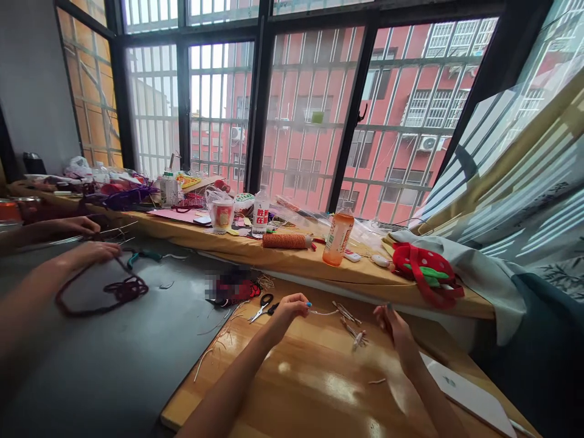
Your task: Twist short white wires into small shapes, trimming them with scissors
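My left hand (pixel 292 308) is held over the wooden table, thumb and fingers pinched on a thin white cord (pixel 325 312). The cord runs out to the right toward a small bunch of pale strands (pixel 347 312). My right hand (pixel 393 323) hovers to the right of the strands, its fingers curled together and partly smeared by motion; what they hold, if anything, does not show. Between and below the hands lies a knotted pale cord piece (pixel 359 339), and nearer me a short white scrap (pixel 377 382). Scissors (pixel 261 309) with black handles rest just left of my left hand.
On the left, another person's hands (pixel 103 250) work with dark red cord (pixel 123 289) over a grey table (pixel 118 359). A white Apple device (pixel 469 392) lies by my right forearm. Behind, a ledge holds an orange bottle (pixel 337 240), an orange thread spool (pixel 286 241) and a strawberry bag (pixel 426 267).
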Demonstrator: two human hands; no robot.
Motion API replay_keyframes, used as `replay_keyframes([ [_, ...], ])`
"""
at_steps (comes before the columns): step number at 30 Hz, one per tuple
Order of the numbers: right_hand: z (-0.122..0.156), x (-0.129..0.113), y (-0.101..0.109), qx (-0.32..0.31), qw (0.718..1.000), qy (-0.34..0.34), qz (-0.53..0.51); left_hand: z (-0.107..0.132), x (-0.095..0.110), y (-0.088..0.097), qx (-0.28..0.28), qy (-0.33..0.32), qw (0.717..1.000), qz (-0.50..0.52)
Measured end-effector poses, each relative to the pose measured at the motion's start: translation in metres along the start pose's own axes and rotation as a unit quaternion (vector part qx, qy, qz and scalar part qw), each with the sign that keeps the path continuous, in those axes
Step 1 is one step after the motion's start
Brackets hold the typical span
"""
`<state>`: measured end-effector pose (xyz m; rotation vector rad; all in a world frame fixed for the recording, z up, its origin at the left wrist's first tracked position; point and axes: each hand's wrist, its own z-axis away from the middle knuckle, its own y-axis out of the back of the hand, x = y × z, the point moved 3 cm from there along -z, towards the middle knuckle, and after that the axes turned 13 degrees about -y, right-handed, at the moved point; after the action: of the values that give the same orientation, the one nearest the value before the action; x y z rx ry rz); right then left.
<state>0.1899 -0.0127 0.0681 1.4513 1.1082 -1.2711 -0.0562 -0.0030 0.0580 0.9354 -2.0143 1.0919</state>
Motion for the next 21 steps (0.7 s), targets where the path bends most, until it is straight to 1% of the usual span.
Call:
replay_keyframes([
  [2,0.009,-0.005,-0.018,-0.050,0.997,-0.041,-0.042,0.000,-0.006,-0.002,0.004,0.009,0.999,-0.044],
  [4,0.021,-0.011,-0.039,-0.108,0.989,-0.071,-0.071,0.001,-0.012,-0.007,-0.008,0.017,0.997,-0.074],
  [7,0.036,-0.012,-0.062,-0.182,0.976,-0.112,-0.047,0.004,-0.019,-0.012,-0.022,0.017,0.994,-0.107],
  [9,0.040,-0.010,-0.067,-0.199,0.971,-0.126,-0.024,0.005,-0.023,-0.014,-0.033,0.020,0.992,-0.124],
  [10,0.040,-0.008,-0.067,-0.196,0.972,-0.129,-0.018,0.005,-0.025,-0.014,-0.039,0.023,0.990,-0.131],
  [12,0.036,-0.003,-0.064,-0.166,0.978,-0.128,-0.022,0.005,-0.028,-0.014,-0.043,0.028,0.989,-0.142],
  [14,0.031,0.001,-0.058,-0.123,0.984,-0.120,-0.038,0.004,-0.032,-0.014,-0.043,0.032,0.989,-0.140],
  [18,0.024,0.006,-0.049,-0.019,0.993,-0.080,-0.085,0.004,-0.038,-0.012,-0.058,0.058,0.987,-0.137],
  [20,0.026,0.006,-0.047,0.024,0.992,-0.061,-0.106,0.008,-0.037,-0.012,-0.085,0.080,0.980,-0.159],
  [21,0.028,0.006,-0.048,0.034,0.991,-0.053,-0.115,0.012,-0.035,-0.015,-0.115,0.092,0.974,-0.172],
])
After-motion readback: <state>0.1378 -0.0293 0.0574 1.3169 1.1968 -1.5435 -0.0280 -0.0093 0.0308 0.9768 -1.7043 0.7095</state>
